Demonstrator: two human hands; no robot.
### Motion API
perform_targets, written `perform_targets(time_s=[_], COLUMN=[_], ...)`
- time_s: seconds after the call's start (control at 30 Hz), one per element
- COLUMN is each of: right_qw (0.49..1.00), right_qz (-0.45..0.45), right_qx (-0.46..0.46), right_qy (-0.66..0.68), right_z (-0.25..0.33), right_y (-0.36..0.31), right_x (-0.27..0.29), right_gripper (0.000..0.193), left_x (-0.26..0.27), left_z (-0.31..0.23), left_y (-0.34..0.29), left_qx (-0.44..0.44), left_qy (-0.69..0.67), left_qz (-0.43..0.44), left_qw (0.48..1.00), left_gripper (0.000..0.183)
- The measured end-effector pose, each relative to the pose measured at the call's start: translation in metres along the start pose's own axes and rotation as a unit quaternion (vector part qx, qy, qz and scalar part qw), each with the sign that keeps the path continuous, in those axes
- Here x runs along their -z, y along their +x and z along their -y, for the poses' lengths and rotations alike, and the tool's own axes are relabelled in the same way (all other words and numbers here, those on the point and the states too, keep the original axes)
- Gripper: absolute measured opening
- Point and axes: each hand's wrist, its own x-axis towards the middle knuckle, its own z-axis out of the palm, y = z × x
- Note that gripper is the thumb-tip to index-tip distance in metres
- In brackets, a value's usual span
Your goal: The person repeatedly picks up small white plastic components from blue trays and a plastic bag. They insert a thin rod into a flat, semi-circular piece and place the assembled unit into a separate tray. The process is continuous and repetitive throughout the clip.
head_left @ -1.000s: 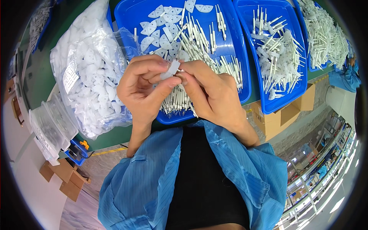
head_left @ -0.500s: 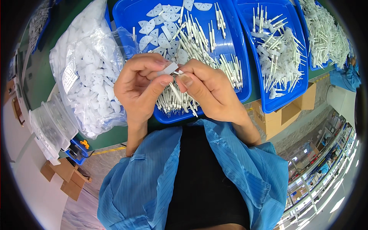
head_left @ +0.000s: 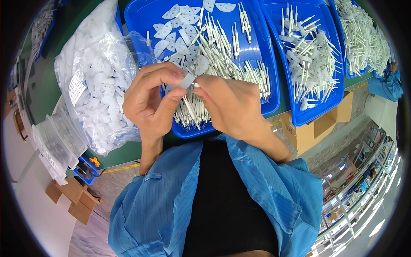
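Observation:
My left hand [head_left: 150, 99] pinches a white fan-shaped plastic piece [head_left: 187, 81] between thumb and fingertips, its flat edge facing up. Close against it, my right hand [head_left: 236, 102] is closed on a thin white rod; just a short white end [head_left: 196, 85] shows, as the fingers cover the rest. The two parts meet between my fingertips, but how far one sits in the other I cannot tell. Both hands are over a blue tray [head_left: 256, 55] holding loose fan-shaped pieces [head_left: 188, 18] and many white rods with metal pins [head_left: 222, 60].
On the left lies a clear plastic bag [head_left: 100, 77] full of white pieces. To the right, a second blue tray [head_left: 319, 107] holds rods joined to pieces, with another heap [head_left: 364, 43] beyond. A cardboard box [head_left: 312, 132] stands below the table edge; plastic containers [head_left: 60, 137] sit at left.
My right hand has rolled over, its back now turned more upward and its thumb lower. The rod that hung below my fingers is now mostly hidden. My left hand has shifted slightly left.

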Motion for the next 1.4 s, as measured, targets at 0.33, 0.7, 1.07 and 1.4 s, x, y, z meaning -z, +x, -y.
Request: perform_targets(time_s=[0.33,0.7,1.07,1.4], right_qw=[0.992,0.982,0.950,0.918], right_qz=[-0.013,0.078,-0.281,-0.295], right_qx=[0.121,-0.107,-0.126,-0.167], right_qy=[-0.026,0.133,0.060,-0.205], right_z=[-0.015,-0.002,-0.006,-0.006], right_y=[0.006,0.007,0.001,0.008], right_x=[0.004,0.030,0.080,0.126], right_gripper=[0.019,0.018,0.050,0.026], left_x=[-0.017,-0.010,-0.010,-0.010], left_z=[-0.007,0.003,0.009,0.011], left_y=[-0.001,0.008,0.001,-0.005], left_qx=[-0.020,-0.159,-0.201,-0.221], left_qy=[-0.043,0.176,0.087,0.044], left_qz=[-0.054,0.042,-0.077,-0.093], left_qw=[0.997,0.971,0.973,0.970], left_gripper=[0.028,0.029,0.046,0.037])
